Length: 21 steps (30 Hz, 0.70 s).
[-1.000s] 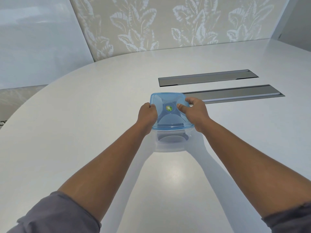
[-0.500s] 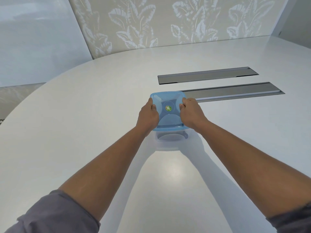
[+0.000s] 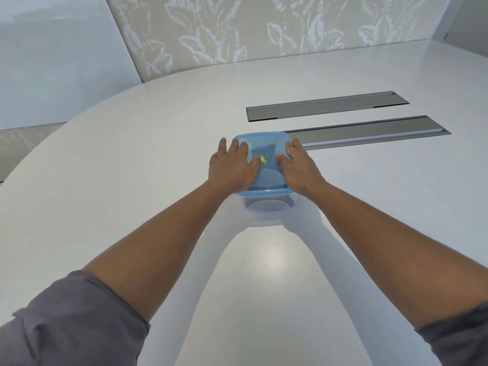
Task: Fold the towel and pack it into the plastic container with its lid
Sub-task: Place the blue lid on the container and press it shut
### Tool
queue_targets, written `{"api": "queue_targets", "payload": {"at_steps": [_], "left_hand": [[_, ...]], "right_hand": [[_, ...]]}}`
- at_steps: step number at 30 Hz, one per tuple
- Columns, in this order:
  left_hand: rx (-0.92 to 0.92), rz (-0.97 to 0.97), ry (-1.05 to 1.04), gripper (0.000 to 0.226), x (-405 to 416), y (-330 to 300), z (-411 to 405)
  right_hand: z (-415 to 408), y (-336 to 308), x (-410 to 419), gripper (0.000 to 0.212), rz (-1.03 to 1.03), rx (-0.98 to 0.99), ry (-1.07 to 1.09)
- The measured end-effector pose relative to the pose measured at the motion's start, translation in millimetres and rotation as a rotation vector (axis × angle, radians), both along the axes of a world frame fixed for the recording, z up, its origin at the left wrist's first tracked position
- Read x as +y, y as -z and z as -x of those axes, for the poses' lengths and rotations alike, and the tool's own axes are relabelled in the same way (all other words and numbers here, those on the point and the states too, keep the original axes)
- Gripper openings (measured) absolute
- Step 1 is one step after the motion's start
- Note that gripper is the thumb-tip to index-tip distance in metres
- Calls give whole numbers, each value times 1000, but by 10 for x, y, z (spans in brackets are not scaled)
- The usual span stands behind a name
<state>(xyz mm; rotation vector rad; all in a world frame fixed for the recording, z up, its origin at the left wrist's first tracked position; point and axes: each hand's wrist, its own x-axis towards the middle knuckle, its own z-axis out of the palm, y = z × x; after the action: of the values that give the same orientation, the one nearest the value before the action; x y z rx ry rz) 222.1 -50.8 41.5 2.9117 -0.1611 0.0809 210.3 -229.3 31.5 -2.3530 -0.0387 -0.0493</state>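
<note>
Fingers: while they are lying flat and spread on the lid (image 3: 266, 165), gripping nothing, both hands are pressing down.
Left hand (image 3: 232, 167): covering the lid's left edge.
Right hand (image 3: 295, 167): covering the right.
Container (image 3: 266, 204): sitting on the desk (image 3: 132, 167); the towel is not clearly showing inside.
Advice: press evenly around the rim so every corner seats.

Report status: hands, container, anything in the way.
Left hand and right hand flat on blue lid. Lid sits on container. Towel not visible. Nothing in the way.
</note>
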Motion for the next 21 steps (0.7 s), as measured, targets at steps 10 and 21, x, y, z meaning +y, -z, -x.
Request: {"api": "queue_targets", "payload": {"at_steps": [10, 21], "left_hand": [[8, -53, 56, 60, -190, -129, -362], [19, -104, 269, 55, -111, -20, -475]], "right_hand": [[-115, -144, -29, 46, 404, 8, -55], [-427, -123, 46, 61, 484, 67, -155]]}}
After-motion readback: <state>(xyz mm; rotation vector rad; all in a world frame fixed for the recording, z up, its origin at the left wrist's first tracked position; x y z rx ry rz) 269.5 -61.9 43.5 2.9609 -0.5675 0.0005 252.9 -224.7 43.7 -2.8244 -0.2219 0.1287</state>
